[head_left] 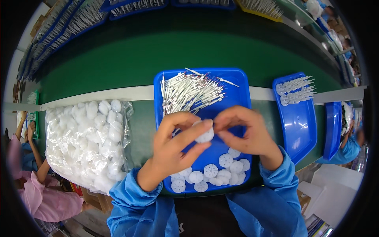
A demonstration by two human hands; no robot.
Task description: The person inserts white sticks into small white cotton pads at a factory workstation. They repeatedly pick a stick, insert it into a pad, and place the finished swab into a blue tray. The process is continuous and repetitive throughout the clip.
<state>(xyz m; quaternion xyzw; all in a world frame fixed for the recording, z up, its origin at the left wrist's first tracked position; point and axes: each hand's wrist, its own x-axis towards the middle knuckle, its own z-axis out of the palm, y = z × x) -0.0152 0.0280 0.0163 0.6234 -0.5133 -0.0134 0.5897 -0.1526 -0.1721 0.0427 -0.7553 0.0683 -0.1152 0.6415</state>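
My left hand [173,143] holds a white round plastic disc [205,136] between thumb and fingers, above a blue tray [233,93]. My right hand [248,132] meets the disc's right edge with its fingertips pinched together. Anything within that pinch is too small and blurred to make out. Under and beyond my hands, a pile of thin white sticks [193,93] fills the tray's far left part. Several loose white discs [226,160], some showing small holes, lie along the tray's near end.
A clear bag [85,144] of white discs lies left of the tray. On the right, a second blue tray [298,132] bears discs with sticks standing in them [295,91]. Stick-filled blue trays [79,23] line the far left. A person in pink [47,197] sits at left.
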